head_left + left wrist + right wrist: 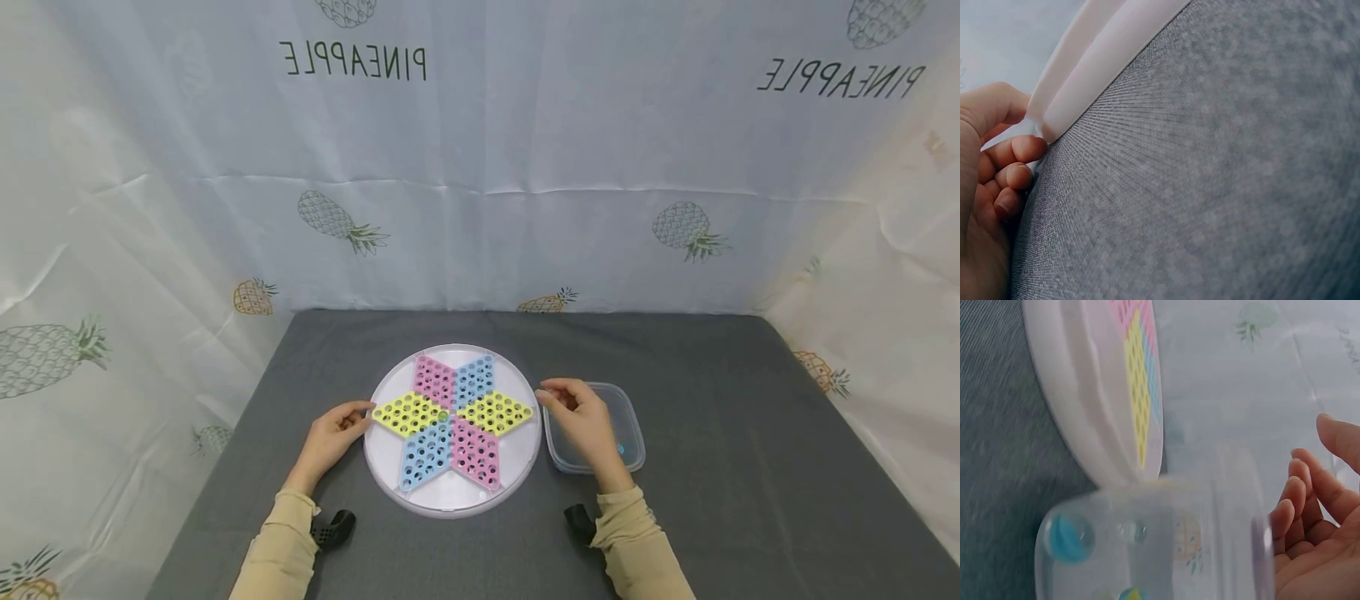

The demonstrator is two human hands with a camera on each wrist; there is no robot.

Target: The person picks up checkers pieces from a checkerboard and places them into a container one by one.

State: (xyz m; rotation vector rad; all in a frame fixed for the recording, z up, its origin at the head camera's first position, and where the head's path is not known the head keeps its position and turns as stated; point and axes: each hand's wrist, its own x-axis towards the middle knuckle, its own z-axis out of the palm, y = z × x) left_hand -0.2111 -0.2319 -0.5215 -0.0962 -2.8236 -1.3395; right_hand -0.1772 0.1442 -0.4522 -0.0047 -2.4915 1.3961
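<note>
A round white Chinese checkers board point(384, 467) lies on the table, its six star points pink, blue and yellow with rows of holes. One greenish marble point(443, 415) sits near its centre. My left hand point(332, 442) pinches the board's left rim point(1088, 78), the other fingers curled below. To the right of the board stands a clear plastic box point(633, 417) holding a few marbles, among them a blue one point(1069, 537). Above the box's left side hovers my right hand point(587, 423), thumb and fingers loosely bent and apart, nothing visible between them.
Dark grey cloth covers the table point(720, 450). Behind and at both sides hang pale curtains point(480, 250) printed with pineapples. Black wrist devices point(335, 529) sit by both beige sleeves. Box and board stand close side by side.
</note>
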